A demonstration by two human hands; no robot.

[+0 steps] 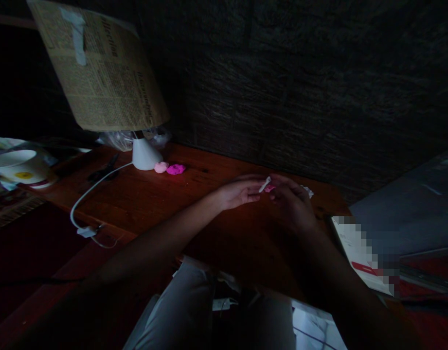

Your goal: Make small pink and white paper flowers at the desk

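Note:
Over the wooden table my left hand (241, 192) reaches in from the left, with a small white strip (265, 184) at its fingertips. A small pink lump that looks like modelling clay (270, 188) sits against the strip. My right hand (291, 200) is curled, its thumb and fingers closed around the pink lump's right side. The two hands nearly meet, and dim light hides part of the grip. Just behind my right hand lies a crumpled white lump (308, 191). Farther left, a pale pink clay lump (161, 167) touches a magenta clay lump (176, 169).
A lamp with a newsprint shade (110, 73) and white base (145, 155) stands at the back left, its white cable (78, 206) hanging over the edge. Scissors (104, 170) and a paper cup (21, 167) are left of it. A book (358, 253) lies at the right.

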